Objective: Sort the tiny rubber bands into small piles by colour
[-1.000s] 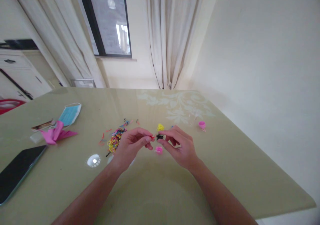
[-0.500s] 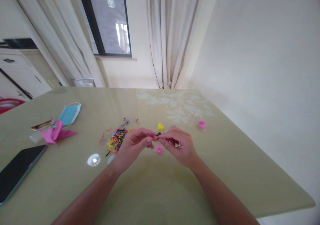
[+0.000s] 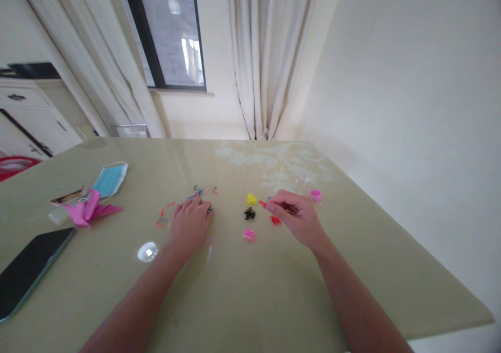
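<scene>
My right hand [image 3: 295, 214] is closed in a pinch on a small red rubber band [image 3: 262, 203], held just above the table. Below its fingers lies a little heap of red bands [image 3: 275, 221], partly covered by the hand. My left hand [image 3: 191, 220] rests palm down over the mixed pile of coloured bands, its fingers spread on it and hiding most of it; a few blue and dark bands [image 3: 199, 191] show past the fingertips. Between the hands sit separate heaps of yellow bands [image 3: 251, 199], black bands [image 3: 249, 213] and pink bands [image 3: 249, 235].
On the glossy table [image 3: 242, 295] a pink cup-like piece [image 3: 315, 196] stands at right. To the left lie a pink folded paper bird [image 3: 90, 209], a blue face mask [image 3: 110, 180], a phone [image 3: 33, 269] and a clear dome [image 3: 147, 251]. Loose orange bands [image 3: 159, 217] lie beside my left hand.
My hands were together at the middle with a red band between their fingers. Now they are apart: the left has moved onto the mixed pile, the right has shifted right with the red band.
</scene>
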`<state>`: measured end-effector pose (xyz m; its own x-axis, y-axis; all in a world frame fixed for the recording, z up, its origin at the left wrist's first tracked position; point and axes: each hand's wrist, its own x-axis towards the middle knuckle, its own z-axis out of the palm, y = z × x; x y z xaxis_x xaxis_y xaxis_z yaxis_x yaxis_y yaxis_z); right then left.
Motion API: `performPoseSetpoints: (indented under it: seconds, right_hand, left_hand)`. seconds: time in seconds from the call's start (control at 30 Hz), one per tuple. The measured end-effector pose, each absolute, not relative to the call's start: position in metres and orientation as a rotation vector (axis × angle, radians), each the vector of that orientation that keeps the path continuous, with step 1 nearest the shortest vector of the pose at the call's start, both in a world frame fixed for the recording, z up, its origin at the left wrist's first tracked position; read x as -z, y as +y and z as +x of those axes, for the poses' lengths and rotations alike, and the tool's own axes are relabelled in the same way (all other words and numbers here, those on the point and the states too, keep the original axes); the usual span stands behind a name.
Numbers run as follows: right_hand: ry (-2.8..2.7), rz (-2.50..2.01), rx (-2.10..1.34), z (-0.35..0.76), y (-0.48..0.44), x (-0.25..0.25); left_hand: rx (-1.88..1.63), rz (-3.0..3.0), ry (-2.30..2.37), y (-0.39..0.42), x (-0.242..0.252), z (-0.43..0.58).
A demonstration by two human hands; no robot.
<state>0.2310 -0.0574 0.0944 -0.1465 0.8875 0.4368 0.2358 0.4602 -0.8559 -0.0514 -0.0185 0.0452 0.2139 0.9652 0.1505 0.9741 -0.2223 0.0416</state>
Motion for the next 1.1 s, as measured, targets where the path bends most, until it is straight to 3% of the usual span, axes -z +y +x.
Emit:
performPoseSetpoints:
  seconds: [0.43,0.67,0.93,1.1]
  right_hand:
    - [-1.822,-1.105,-0.833,0.252,-0.05,-0.096]
    - [-2.171,-1.648,-0.426,0.276,-0.031,-0.084]
    - [-2.243,-1.765,-0.432,0.275,-0.022,-0.064]
    - [-2.23,-1.743,-0.438,0.28,-0.021,-0.062]
  left_hand:
    - [0.164,-2.346,-1.834,-0.014,-0.042,-0.05]
    - [0.192,-2.306,-1.803,-0.015,-0.043,-0.048]
    - [0.448,-2.333,-1.876,-0.012,-0.045,-0.047]
    - [0.97,-2.478,-1.856,-0.009,-0.042,-0.047]
